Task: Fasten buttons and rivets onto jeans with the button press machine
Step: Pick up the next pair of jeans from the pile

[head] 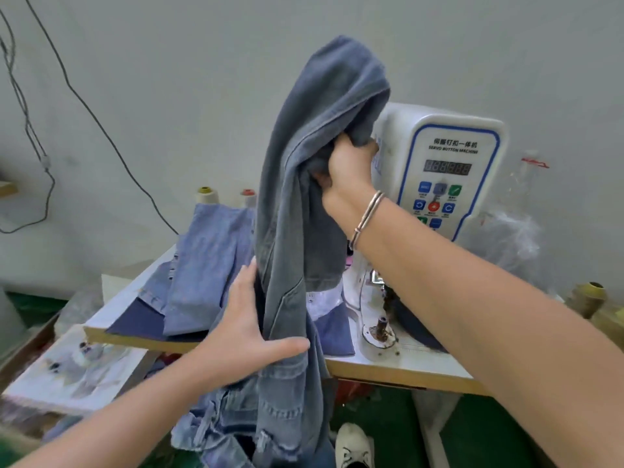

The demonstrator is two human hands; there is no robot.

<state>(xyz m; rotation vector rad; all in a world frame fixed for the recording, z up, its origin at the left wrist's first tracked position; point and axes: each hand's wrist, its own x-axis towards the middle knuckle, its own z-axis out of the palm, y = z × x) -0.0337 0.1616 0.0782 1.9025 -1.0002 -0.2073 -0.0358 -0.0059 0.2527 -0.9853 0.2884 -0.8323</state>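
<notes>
Currently the right hand (347,170) is raised in front of the button press machine (439,170), its fingers curled tight round a bunched fold of the grey jeans (304,204). Above those fingers the denim humps up into a hood; below them it hangs in one long fall past the table edge (388,369) and down toward the green floor (479,434).

The left hand (251,329) lies flat against the hanging cloth, fingers straight and close together, thumb stretched out across the front of the fabric. It grips nothing; it only presses on the denim.

Room for moving: left of the left fingers, a pile of lighter blue jeans (206,261) covers the table top up to its near-left corner. Right of the right fingers, the machine's control panel (442,197) stands just beside the knuckles. Under the right forearm, the machine's lower die post (382,329) stands uncovered on its white base, apart from the hanging denim. A bracelet (366,217) sits on the right wrist.

Containers: right of the machine, behind the right forearm, a clear plastic bag (516,244) rests against the wall; its contents cannot be made out. Beyond the left fingertips, two thread cones (206,195) stand behind the blue pile. Below the thumb, at floor level, a white shoe (353,445) shows.
</notes>
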